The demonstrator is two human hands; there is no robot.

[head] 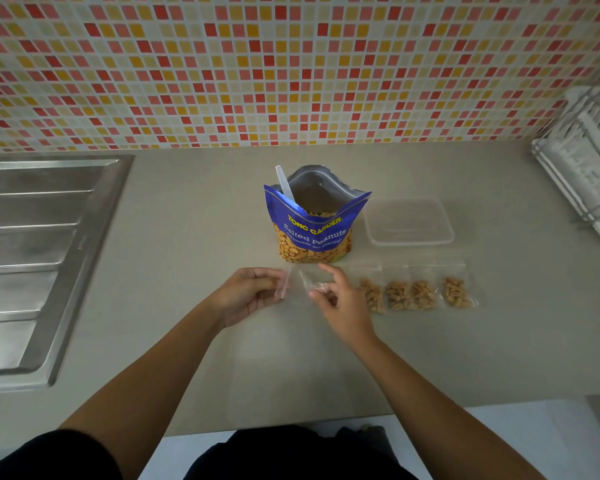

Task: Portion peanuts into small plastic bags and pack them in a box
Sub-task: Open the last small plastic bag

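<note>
1. Head view: an empty small bag (300, 280) is held just above the counter (187, 237), directly in front of the peanut pouch (314, 233).
2. The bag is judged to be very light, thin, limp and slippery film. It is best taken at its mouth edges, where the closure strip should give a little stiffness, and parted gently so that it is not torn.
3. Its left edge is pinched by the left hand (252, 294) and its right edge by the right hand (343, 301), with fingers curled onto the film in both cases.
4. The pouch stands upright and open, and a white spoon (284, 183) leans inside it. It looks soft-walled and likely to tip if knocked.
5. Four filled bags (423, 294) lie in a row just right of the right hand. The loose nuts inside can be expected to shift when a bag is lifted.
6. A clear plastic box (409, 221) sits beside the pouch, behind that row, and nothing is seen in it.
7. A steel drainboard (32, 254) lies far left and a dish rack (586, 168) far right.
</note>
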